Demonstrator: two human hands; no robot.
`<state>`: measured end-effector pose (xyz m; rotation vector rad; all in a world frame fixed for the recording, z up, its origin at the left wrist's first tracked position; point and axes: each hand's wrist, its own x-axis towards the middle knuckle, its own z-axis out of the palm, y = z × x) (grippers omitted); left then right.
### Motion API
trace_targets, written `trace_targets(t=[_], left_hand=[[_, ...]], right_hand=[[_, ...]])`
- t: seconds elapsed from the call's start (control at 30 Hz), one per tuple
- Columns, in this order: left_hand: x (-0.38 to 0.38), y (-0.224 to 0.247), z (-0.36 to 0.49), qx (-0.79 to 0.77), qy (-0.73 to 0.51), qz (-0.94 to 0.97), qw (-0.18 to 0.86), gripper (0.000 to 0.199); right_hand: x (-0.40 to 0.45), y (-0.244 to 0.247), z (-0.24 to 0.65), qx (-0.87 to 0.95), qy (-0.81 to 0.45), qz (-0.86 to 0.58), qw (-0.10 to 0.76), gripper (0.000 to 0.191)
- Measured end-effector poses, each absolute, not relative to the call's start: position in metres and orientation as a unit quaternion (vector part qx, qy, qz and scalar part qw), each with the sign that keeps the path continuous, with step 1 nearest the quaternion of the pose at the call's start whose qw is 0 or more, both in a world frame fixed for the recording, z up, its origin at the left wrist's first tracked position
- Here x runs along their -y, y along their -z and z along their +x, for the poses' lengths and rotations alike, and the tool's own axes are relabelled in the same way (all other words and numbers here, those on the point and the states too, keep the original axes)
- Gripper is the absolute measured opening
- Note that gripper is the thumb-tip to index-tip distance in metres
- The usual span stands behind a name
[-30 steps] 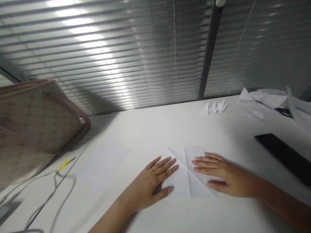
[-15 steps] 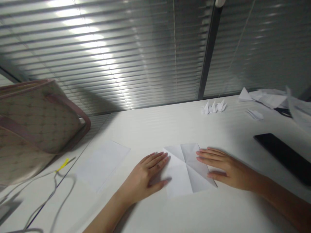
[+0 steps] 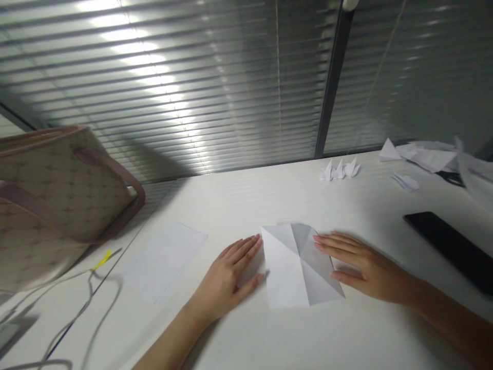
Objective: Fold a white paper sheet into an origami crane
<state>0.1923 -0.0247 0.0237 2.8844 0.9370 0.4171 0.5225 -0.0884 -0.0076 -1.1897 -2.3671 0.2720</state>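
Creased sheet (image 3: pixel 283 277) is laid on the white table (image 3: pixel 231 203), between the two hands. Left hand (image 3: pixel 227 282): flattened, fingers extended and together, thumb apart, nothing gripped; fingertips placed at the sheet's left edge. Right hand (image 3: pixel 356 259): similar shape, fingertips placed at the right edge, no pinch seen.

To do it well: light, even pressure should be applied from both sides. Inward squeezing is best avoided, since the sheet would likely buckle along its creases. Crossing point of the creases should be left uncovered so alignment can be checked.

Unclear: whether paper is touched by the left fingertips or only met at its edge. Part of the right edge is hidden by the right fingers. Small folded papers (image 3: pixel 339 172) can't be resolved. Bag (image 3: pixel 61 200) and paper pile (image 3: pixel 427 156) are cut off by the frame.
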Motion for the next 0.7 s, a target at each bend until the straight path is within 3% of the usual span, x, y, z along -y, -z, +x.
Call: trace_targets(t=[0.43,0.7], left_hand=[[0.031,-0.009,0.200,-0.382,-0.216,0.898,0.001,0.060],[0.038,-0.023,0.210,-0.226,-0.050,0.967,0.104,0.051]], right_hand=[[0.086,0.008,0.511,0.884,-0.190,-0.401,0.147,0.061],[0.086,0.008,0.508,0.882,-0.174,-0.414,0.140,0.065]])
